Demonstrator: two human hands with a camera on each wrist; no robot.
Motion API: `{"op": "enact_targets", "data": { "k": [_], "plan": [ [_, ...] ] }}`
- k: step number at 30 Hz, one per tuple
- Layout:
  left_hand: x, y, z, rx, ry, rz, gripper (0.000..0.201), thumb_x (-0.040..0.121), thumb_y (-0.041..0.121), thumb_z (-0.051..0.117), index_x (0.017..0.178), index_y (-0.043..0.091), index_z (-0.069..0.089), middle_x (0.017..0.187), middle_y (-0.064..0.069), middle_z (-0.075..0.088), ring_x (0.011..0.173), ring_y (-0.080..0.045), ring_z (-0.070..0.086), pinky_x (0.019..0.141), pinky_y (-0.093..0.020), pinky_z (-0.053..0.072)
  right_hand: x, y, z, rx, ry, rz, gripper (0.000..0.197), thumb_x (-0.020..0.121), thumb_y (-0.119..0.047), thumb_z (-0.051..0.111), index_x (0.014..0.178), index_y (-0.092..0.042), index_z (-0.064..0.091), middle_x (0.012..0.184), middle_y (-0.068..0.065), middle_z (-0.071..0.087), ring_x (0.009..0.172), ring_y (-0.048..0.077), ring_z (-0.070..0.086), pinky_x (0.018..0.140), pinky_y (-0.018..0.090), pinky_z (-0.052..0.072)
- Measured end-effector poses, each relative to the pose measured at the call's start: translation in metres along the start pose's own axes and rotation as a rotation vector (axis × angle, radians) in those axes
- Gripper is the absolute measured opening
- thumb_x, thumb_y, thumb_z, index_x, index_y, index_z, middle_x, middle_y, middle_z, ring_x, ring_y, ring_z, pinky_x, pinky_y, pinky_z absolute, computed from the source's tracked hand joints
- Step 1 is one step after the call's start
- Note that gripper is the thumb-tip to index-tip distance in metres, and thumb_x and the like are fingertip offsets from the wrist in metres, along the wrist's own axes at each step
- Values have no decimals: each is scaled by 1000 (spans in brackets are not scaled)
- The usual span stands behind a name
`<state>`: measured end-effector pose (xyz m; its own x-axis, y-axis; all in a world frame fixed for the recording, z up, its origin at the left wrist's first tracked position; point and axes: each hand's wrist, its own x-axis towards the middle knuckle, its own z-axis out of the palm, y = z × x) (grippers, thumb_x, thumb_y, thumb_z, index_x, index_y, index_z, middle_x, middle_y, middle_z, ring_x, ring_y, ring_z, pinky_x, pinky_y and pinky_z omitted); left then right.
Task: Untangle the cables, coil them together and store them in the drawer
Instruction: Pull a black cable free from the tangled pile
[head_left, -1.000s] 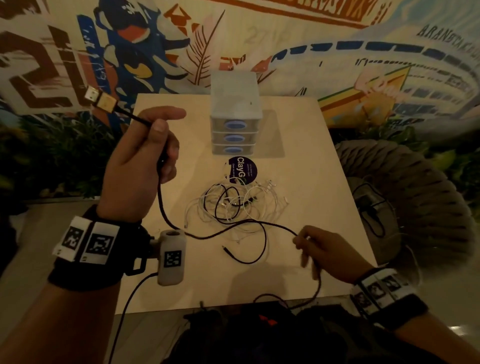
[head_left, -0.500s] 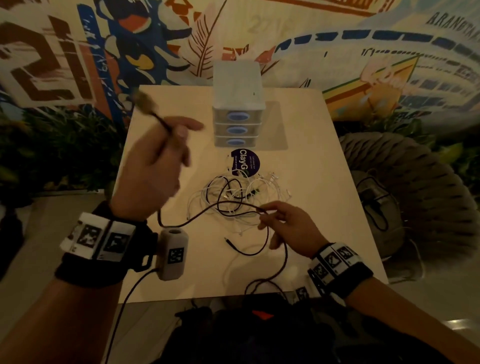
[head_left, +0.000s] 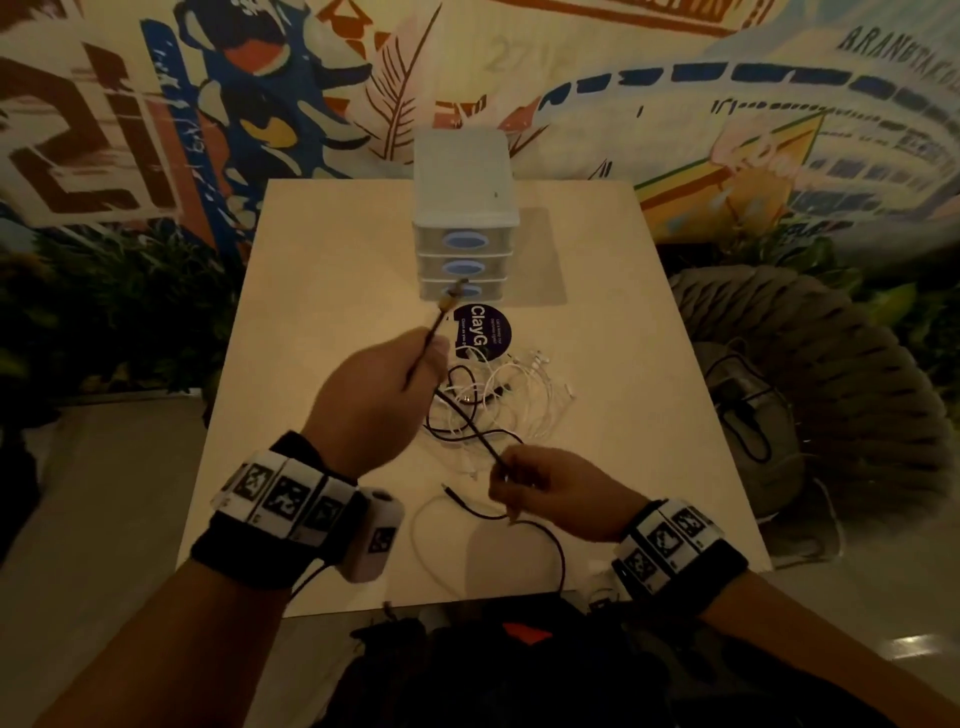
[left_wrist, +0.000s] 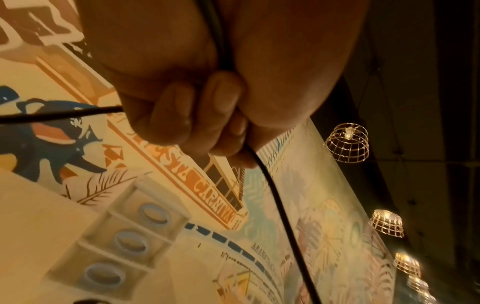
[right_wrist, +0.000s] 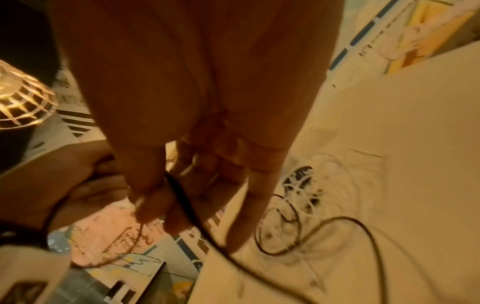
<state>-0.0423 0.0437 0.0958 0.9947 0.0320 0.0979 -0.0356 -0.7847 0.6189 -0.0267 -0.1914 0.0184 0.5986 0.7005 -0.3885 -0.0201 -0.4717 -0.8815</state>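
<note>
My left hand (head_left: 382, 384) grips a black cable (head_left: 470, 426) near its USB plug (head_left: 451, 294), which sticks up toward the drawer unit (head_left: 465, 228). In the left wrist view the curled fingers (left_wrist: 182, 121) close round the black cable (left_wrist: 280, 207). My right hand (head_left: 540, 486) pinches the same cable lower down, close to the left hand; in the right wrist view the fingertips (right_wrist: 161, 207) hold the black cable (right_wrist: 192, 214). A tangle of white cables (head_left: 524, 395) and black loops lies on the table (head_left: 322, 270) behind the hands. The three drawers look closed.
A round dark sticker (head_left: 483, 332) lies in front of the drawer unit. A woven chair (head_left: 810, 384) with a dark cord on it stands right of the table. A painted mural wall (head_left: 208, 104) is behind. Dark clothing (head_left: 493, 670) is at the near edge.
My left hand has swung right and down with the plug end, from beyond the table's left side to over the tangle. My right hand has moved left toward it along the black cable.
</note>
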Motion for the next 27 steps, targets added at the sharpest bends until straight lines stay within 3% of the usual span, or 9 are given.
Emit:
{"op": "enact_targets", "data": {
  "k": [5, 11, 13, 15, 17, 19, 21, 24, 27],
  "plan": [
    [7, -11, -34, 29, 243, 19, 31, 108, 38, 35, 88, 25, 57, 52, -1, 46, 51, -10, 48, 49, -32, 33, -21, 66, 20, -188, -135, 152, 29, 108, -36, 43, 92, -30, 67, 96, -6, 73, 93, 6, 66, 94, 24, 48],
    [0, -21, -45, -75, 279, 13, 32, 109, 37, 35, 91, 26, 59, 61, 6, 53, 54, -12, 49, 56, -35, 39, -44, 124, 50, -292, -222, 302, 23, 106, -33, 48, 96, -37, 69, 104, -13, 69, 91, -13, 62, 83, 3, 39],
    [-6, -17, -39, -154, 213, -5, 34, 109, 41, 36, 90, 27, 60, 61, 7, 53, 55, -16, 49, 56, -39, 44, -41, 134, 54, -424, -225, 296, 25, 102, -44, 54, 107, -31, 75, 104, -11, 61, 93, -6, 58, 82, 7, 39],
    [-12, -10, -33, -236, 125, -12, 35, 109, 41, 36, 91, 28, 63, 60, -2, 54, 54, -23, 53, 55, -44, 46, -36, 141, 58, -546, -229, 304, 40, 95, -55, 57, 112, -24, 76, 103, -1, 58, 103, 17, 61, 85, 25, 45],
    [-17, -4, -30, -302, 32, -16, 33, 109, 37, 36, 95, 30, 65, 67, -3, 65, 51, -13, 55, 53, -37, 45, -31, 130, 59, -646, -252, 380, 39, 93, -48, 63, 114, -18, 75, 110, 9, 65, 108, 30, 63, 85, 30, 46],
    [-20, -2, -29, -299, -46, -6, 31, 109, 35, 36, 103, 31, 66, 86, 7, 73, 55, -3, 56, 53, -27, 43, -28, 125, 55, -695, -289, 456, 33, 92, -41, 66, 115, -18, 74, 116, 10, 70, 109, 29, 65, 82, 26, 45],
    [-22, -2, -30, -303, -73, 9, 30, 108, 33, 37, 105, 31, 67, 98, 12, 72, 64, 0, 59, 56, -28, 46, -28, 121, 47, -747, -305, 480, 34, 87, -43, 70, 115, -23, 73, 114, 3, 73, 108, 24, 67, 82, 25, 46],
    [-25, -2, -35, -403, -90, 7, 30, 110, 28, 36, 103, 28, 65, 83, 2, 67, 63, -16, 58, 54, -41, 51, -34, 102, 31, -821, -166, 424, 53, 75, -72, 65, 116, -38, 68, 102, -16, 73, 104, 10, 64, 89, 28, 50],
    [-27, 4, -35, -546, -94, 22, 26, 110, 24, 37, 109, 21, 63, 64, -4, 55, 51, -16, 47, 50, -38, 45, -34, 58, 5, -652, 122, 276, 62, 72, -86, 55, 117, -44, 64, 93, -25, 68, 87, -4, 62, 84, 28, 53]
  ]
}}
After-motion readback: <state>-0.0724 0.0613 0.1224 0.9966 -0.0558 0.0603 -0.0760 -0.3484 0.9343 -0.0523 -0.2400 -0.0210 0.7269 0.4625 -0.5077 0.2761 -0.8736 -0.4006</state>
